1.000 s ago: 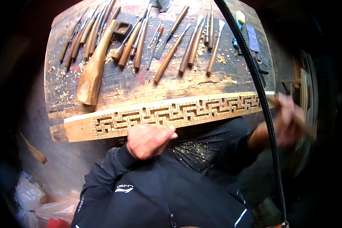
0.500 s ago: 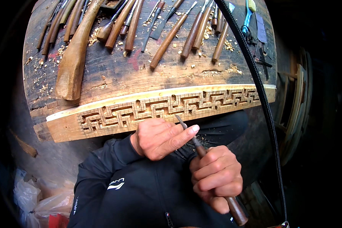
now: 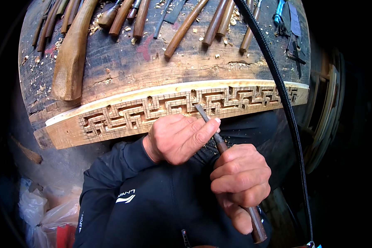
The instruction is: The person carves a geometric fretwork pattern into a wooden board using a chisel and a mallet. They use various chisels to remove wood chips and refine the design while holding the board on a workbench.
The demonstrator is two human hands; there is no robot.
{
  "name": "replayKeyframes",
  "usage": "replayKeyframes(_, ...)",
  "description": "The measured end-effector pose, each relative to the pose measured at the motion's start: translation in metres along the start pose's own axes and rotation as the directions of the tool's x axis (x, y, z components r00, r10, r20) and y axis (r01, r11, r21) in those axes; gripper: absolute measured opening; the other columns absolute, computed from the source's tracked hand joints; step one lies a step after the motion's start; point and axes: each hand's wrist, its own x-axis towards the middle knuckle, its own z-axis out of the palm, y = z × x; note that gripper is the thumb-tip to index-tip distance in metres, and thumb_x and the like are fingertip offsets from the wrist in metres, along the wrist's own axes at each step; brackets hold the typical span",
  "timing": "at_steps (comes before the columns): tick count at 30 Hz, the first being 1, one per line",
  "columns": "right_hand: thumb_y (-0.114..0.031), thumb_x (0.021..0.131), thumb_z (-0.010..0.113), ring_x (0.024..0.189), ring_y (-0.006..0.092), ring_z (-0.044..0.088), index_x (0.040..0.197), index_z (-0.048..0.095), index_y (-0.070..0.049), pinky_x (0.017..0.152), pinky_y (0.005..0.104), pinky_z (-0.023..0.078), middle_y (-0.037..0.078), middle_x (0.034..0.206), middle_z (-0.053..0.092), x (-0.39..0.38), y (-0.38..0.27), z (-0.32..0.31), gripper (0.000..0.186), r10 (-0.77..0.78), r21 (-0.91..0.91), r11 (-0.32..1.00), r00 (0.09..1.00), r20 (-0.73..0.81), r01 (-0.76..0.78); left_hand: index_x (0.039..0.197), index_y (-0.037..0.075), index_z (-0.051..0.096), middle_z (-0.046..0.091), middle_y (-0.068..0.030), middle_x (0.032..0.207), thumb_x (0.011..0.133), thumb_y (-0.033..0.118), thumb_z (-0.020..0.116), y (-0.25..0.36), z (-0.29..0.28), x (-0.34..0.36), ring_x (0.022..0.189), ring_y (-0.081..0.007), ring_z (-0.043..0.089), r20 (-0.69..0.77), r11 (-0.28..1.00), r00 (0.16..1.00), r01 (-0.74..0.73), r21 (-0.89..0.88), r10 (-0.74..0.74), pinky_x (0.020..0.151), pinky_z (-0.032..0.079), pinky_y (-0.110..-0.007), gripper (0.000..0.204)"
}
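A long carved wooden board [image 3: 66,134] with a gridded geometric fretwork lies along the bench's near edge. My left hand [image 3: 177,138] is at the board's lower edge, fingers bent, with a fingertip against the steel blade of a chisel [image 3: 203,112]. The chisel's tip rests on the fretwork near the middle. My right hand [image 3: 242,177] is closed around the wooden chisel handle, whose end sticks out below the fist.
The worn bench [image 3: 111,70] carries several chisels [image 3: 186,29], a wooden mallet [image 3: 70,70], a blue brush [image 3: 279,14] and shavings. A black cord [image 3: 285,99] crosses at right. Frames [image 3: 326,111] stand beside the bench, plastic bags [image 3: 49,219] at lower left.
My right hand has come from the right edge to the middle with the chisel, then moved slightly up. My left hand has shifted right, and the blade now lies against its fingers.
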Motion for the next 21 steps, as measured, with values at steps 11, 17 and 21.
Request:
replayKeyframes(11, -0.055, 0.111, 0.071, 0.054, 0.0253, 0.065, 0.069, 0.049, -0.006, 0.045, 0.0333, 0.046, 0.025, 0.086, 0.073, 0.003, 0.003, -0.001, 0.069, 0.008, 0.006, 1.0, 1.0, -0.011, -0.008, 0.137, -0.007, 0.073, 0.085, -0.0105, 0.102, 0.089, -0.003, 0.077, -0.002, 0.004, 0.003, 0.084, -0.0243, 0.084, -0.044, 1.0, 0.999, 0.003, -0.013, -0.004, 0.067, 0.064, -0.033, 0.048)
replayKeyframes(17, -0.054, 0.113, 0.069, 0.048, 0.0214, 0.06, 0.068, 0.048, -0.007, 0.042, 0.0306, 0.042, 0.02, 0.079, 0.071, 0.008, 0.008, 0.001, 0.069, 0.014, -0.006, 1.0, 0.999, -0.03, -0.014, 0.134, -0.007, 0.074, 0.086, -0.0107, 0.1, 0.089, -0.004, 0.078, -0.003, 0.006, 0.004, 0.084, -0.0248, 0.085, -0.063, 1.0, 0.998, 0.01, -0.018, -0.011, 0.067, 0.065, -0.033, 0.045)
replayKeyframes(21, -0.052, 0.117, 0.061, 0.038, 0.0136, 0.053, 0.068, 0.044, -0.01, 0.036, 0.0255, 0.036, 0.01, 0.063, 0.067, 0.022, 0.013, 0.009, 0.067, 0.028, -0.073, 0.997, 0.998, -0.055, -0.032, 0.133, -0.007, 0.074, 0.085, -0.0103, 0.098, 0.091, -0.001, 0.08, -0.003, 0.008, 0.003, 0.085, -0.0255, 0.086, -0.103, 0.998, 0.994, 0.036, -0.044, -0.04, 0.067, 0.066, -0.034, 0.043)
